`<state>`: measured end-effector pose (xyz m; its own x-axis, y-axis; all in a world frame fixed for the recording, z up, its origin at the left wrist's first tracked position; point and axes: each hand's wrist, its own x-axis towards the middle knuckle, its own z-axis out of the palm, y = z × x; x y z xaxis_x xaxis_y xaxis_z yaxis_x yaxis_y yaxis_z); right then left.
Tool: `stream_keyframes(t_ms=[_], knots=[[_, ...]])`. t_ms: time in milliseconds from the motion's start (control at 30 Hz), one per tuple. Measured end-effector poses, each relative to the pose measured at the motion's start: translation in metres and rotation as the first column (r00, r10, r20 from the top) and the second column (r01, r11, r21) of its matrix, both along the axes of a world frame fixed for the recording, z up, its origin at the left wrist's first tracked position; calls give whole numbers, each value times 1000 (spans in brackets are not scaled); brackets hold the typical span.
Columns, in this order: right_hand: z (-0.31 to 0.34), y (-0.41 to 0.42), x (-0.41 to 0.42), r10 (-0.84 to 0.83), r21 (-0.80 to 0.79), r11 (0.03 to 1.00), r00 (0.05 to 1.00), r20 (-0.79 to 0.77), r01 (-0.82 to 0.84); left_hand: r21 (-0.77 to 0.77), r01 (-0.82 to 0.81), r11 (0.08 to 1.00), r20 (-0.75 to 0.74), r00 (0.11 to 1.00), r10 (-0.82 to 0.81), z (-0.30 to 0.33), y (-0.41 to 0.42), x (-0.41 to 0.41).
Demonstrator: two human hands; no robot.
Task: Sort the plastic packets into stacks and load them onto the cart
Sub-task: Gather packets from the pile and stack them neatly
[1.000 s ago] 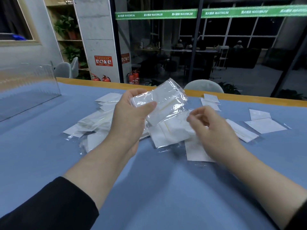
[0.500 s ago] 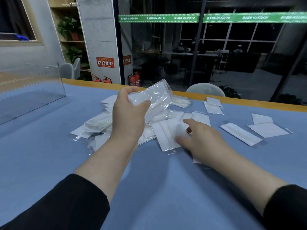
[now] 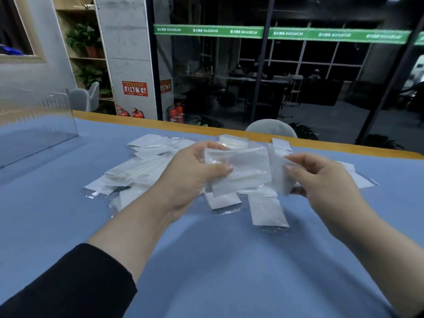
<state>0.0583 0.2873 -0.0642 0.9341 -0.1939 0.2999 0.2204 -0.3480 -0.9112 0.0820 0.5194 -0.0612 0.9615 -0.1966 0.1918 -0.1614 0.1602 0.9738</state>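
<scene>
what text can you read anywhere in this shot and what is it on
"MAXIMUM": repeated in white along the green strip on the glass wall; the characters before each one are too blurred to read.
Red sign on the pillar: pictograms and text too small to read.
Second red sign beside it: unreadable.
Packets in the left hand and right hand: no readable print.

surface: blue table (image 3: 206,260) | on it: scattered plastic packets (image 3: 142,171)

Office at night: glass wall (image 3: 286,83) at twelve o'clock showing desks, plant shelf (image 3: 85,49) at ten, fire extinguishers (image 3: 177,112) below.
</scene>
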Motion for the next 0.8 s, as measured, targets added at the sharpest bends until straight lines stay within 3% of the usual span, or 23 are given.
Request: stream_keyframes(t_ms=[133, 233, 333, 400, 533, 633, 700, 800], knots=[[-9, -2, -2, 132, 30, 991, 986, -100, -130, 277, 17, 961, 83, 996, -42, -10, -10, -3], [-13, -6, -5, 224, 17, 975, 969, -105, -223, 492, -47, 869, 151, 988, -32, -14, -14, -5], [-21, -11, -8, 256, -280, 913, 951, -173, -297, 651, -125, 749, 208, 978, -19, -14, -13, -4], [-27, -8, -8, 260, -399, 861, 948, -185, -315, 673, -118, 731, 209, 977, -35, -15, -13, -4], [-32, 3, -5, 265, -411, 869, 961, -82, -275, 636, -65, 769, 173, 983, -60, -18, -22, -7], [-33, 5, -3, 249, -431, 864, 965, -80, -258, 558, -224, 799, 323, 945, 40, -19, -23, -2], [-33, 3, -2, 217, -422, 879, 974, -60, -222, 535, -234, 812, 351, 936, 38, -16, -20, -2], [-35, 0, -2, 211, -407, 886, 975, -74, -223, 733, -138, 667, 298, 946, -131, -17, -16, -3]])
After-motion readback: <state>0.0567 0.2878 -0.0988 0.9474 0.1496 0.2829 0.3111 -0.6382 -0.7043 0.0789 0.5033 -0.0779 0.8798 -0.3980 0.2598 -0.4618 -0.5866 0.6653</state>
